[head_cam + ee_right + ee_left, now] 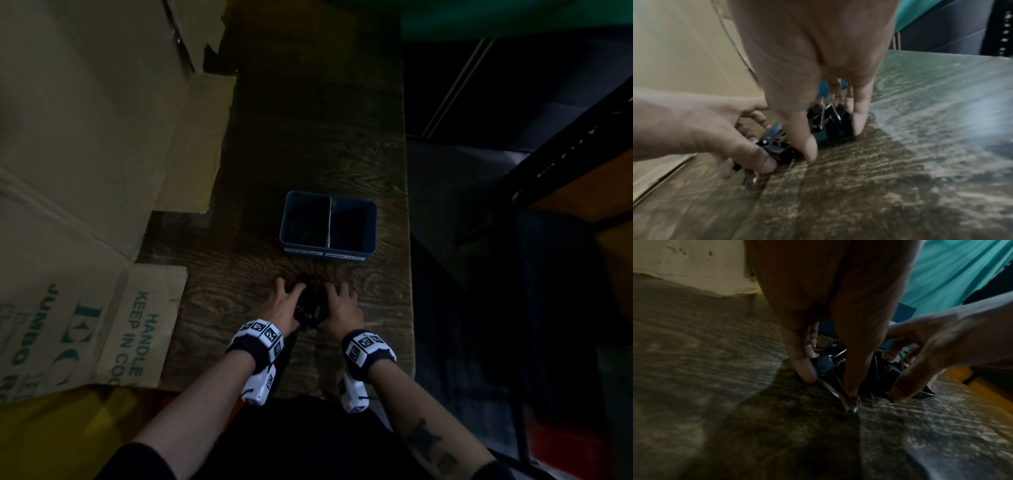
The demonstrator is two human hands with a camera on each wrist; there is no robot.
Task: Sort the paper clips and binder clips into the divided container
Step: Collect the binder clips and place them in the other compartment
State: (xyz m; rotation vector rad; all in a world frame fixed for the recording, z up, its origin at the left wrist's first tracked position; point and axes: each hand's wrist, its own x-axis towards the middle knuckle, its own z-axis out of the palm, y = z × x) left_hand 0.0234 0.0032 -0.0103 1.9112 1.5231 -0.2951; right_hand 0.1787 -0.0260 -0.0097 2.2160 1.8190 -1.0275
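Observation:
A heap of black binder clips (311, 305) with silver wire handles lies on the dark wooden table (308, 137), just in front of me. My left hand (286, 305) curls round the heap's left side, and my right hand (342, 304) curls round its right side. In the left wrist view my left hand (828, 382) straddles a binder clip (824, 365), with the right hand's thumb (904, 391) beside it. In the right wrist view my right hand (834, 141) brackets a clump of clips (830, 125). The blue divided container (322, 248) stands just beyond the heap. Its insides are too dark to read.
Large cardboard boxes (85, 171) line the left side of the table, one flap (144, 325) lying near my left forearm. The table's right edge (409, 240) drops to a dark floor. A shelf frame (582, 154) stands at the far right.

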